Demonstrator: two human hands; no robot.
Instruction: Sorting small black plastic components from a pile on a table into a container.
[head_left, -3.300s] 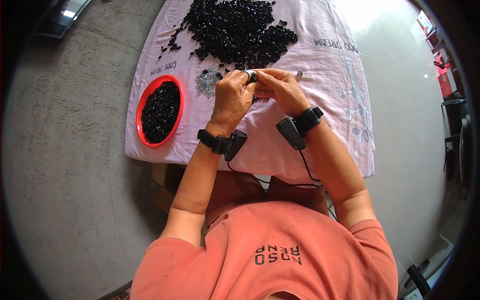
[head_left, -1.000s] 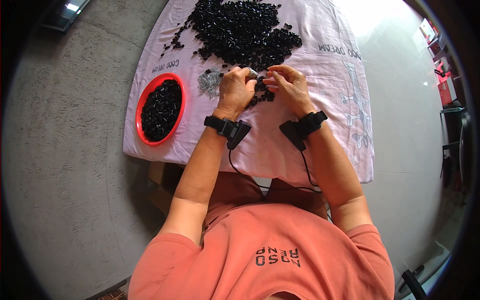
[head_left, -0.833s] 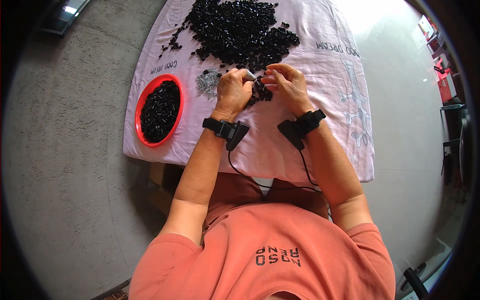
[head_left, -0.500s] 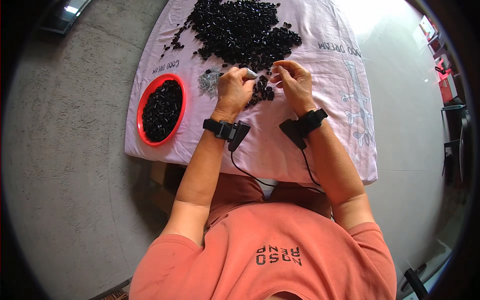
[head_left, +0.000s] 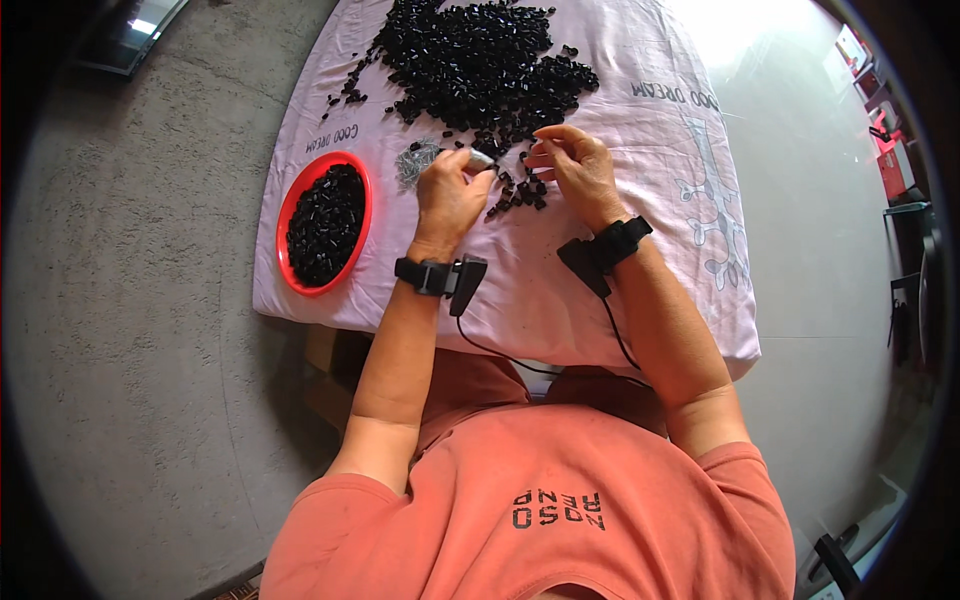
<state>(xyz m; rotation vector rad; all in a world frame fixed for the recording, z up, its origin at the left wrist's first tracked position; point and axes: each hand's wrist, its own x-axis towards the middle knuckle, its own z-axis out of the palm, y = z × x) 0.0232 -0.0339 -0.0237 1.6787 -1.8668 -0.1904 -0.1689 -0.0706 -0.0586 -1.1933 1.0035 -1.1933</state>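
My left hand (head_left: 450,208) is closed in a pinch, with a grey wrapping on one fingertip. A dark speck shows by that fingertip, but I cannot make out what the pinch holds. To its right, my right hand (head_left: 582,178) has its fingers bent and apart, and nothing shows in them. Between and just beyond the hands lie small loose black pieces (head_left: 520,196), short and shiny like plastic caps. A large heap of the same black pieces (head_left: 470,60) spreads farther back. Beside my left hand is a small pile of thin silvery metal pins (head_left: 413,163).
A red round bowl (head_left: 366,215) full of black pieces stands at the table's left edge. A pale pink printed cloth (head_left: 520,290) covers the table. Black straps with small devices sit on both wrists, and their cables (head_left: 490,346) run toward my lap.
My left hand has shifted slightly left and nearer to me, still pinched. My right hand has moved a little left, its fingertips now lower over the loose black pieces.
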